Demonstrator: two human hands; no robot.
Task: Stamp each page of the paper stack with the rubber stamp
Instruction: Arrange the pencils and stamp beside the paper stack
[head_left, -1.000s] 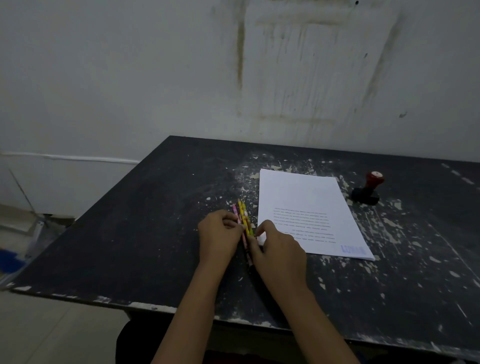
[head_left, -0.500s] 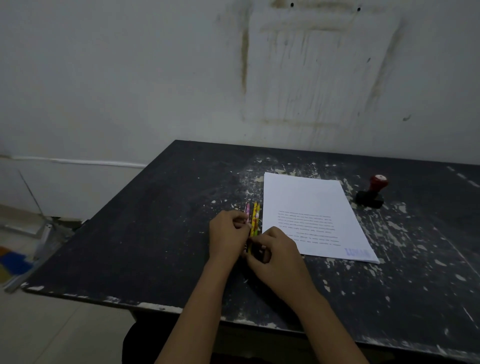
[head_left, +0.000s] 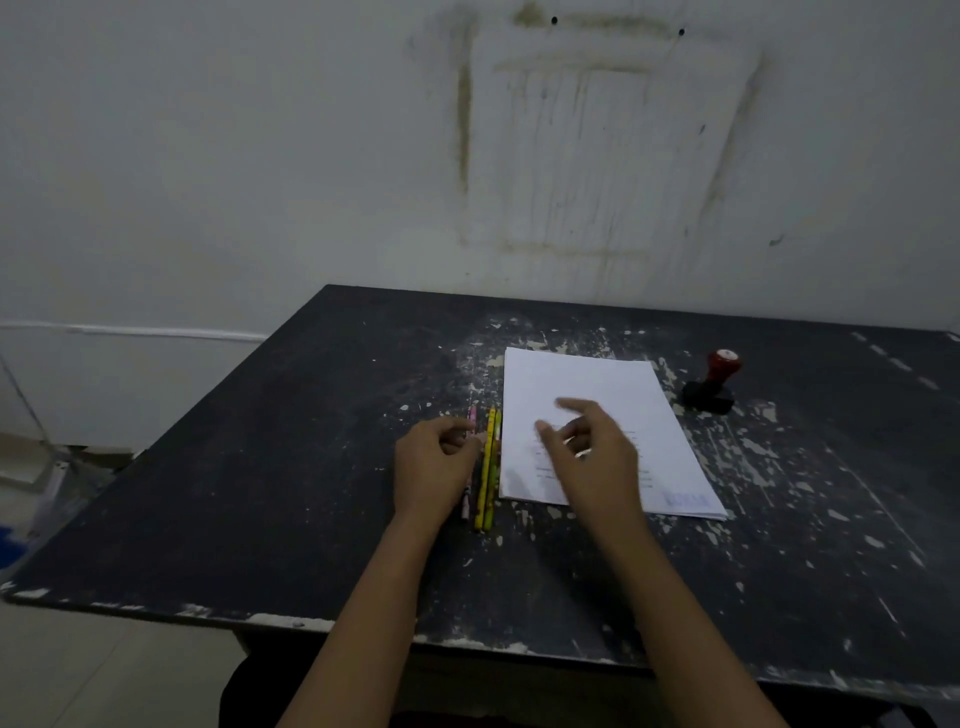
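A white paper stack (head_left: 597, 395) lies on the black table (head_left: 311, 467), its top page printed with text and bearing a blue stamp mark at the near right corner. The rubber stamp (head_left: 712, 383), red knob on a black base, stands upright to the right of the stack. My right hand (head_left: 592, 457) hovers over the page with fingers spread and blurred, holding nothing. My left hand (head_left: 434, 465) rests beside the stack, fingers loosely curled over three pencils (head_left: 488, 467), touching the pink one.
The pencils, pink, yellow and green, lie side by side just left of the stack. The table's paint is chipped. A stained white wall (head_left: 597, 156) rises right behind the table. The table's left and near edges drop to a tiled floor.
My right hand has let go of the pencils and lifted to the right, over the paper. My left hand stays at the pencils. The view has tilted slightly.
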